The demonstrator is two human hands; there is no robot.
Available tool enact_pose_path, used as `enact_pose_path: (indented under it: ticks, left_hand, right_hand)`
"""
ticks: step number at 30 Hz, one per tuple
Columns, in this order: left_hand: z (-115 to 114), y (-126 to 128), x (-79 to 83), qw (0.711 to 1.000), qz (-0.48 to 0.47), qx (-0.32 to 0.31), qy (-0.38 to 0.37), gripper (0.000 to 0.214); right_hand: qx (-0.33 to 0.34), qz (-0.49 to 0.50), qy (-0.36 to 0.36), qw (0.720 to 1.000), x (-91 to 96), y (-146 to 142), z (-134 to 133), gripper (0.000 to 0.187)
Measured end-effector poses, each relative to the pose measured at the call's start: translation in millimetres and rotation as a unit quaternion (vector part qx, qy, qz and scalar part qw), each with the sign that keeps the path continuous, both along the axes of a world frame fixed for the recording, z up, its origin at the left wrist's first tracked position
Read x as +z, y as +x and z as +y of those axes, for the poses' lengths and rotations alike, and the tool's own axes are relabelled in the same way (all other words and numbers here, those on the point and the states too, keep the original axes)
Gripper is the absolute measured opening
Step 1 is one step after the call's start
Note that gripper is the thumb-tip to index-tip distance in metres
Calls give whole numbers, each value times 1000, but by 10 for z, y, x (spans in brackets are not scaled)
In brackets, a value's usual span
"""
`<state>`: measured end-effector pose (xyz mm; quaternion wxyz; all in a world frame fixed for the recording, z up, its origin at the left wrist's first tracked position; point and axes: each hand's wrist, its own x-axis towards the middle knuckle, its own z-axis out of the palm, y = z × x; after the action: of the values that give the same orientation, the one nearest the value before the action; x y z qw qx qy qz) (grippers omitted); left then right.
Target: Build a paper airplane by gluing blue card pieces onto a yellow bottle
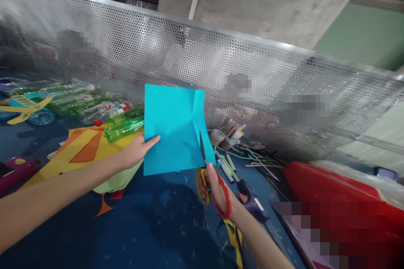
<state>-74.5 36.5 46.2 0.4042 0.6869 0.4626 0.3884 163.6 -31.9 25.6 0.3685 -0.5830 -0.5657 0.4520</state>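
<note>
A sheet of bright blue paper [172, 130] is held up over the table, with a crease running down near its right side. My left hand [137, 150] pinches the sheet's left edge, thumb on the near face and the other fingers hidden behind. In my right hand [216, 187] is a pair of scissors [225, 195] with one red and one yellow handle loop. Their dark blade lies over the paper's lower right part, pointing up along the crease. Whether the second blade is behind the sheet I cannot make out.
Several plastic bottles [123, 128] lie at the back left, near yellow and orange paper [85, 147]. A glue gun [252, 199] and white sticks [225, 170] lie right of my right hand. A perforated metal screen [189, 50] stands behind the blue table [142, 227]. Red material [331, 189] sits at right.
</note>
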Motion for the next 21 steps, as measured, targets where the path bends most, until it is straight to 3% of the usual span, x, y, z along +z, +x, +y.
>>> enact_pose_path:
  ticks: [3, 10, 21]
  left_hand:
    - [11, -2, -10, 1000, -2, -1, 8, 43]
    - [-12, 0, 36, 1000, -20, -7, -23, 44]
    - [30, 9, -7, 985, -148, -47, -75, 49]
  right_hand:
    - [-1, 46, -33, 998, -29, 9, 9, 57]
    - [-9, 40, 4, 999, -87, 38, 10, 54]
    - [-21, -2, 14, 1000, -89, 41, -11, 54]
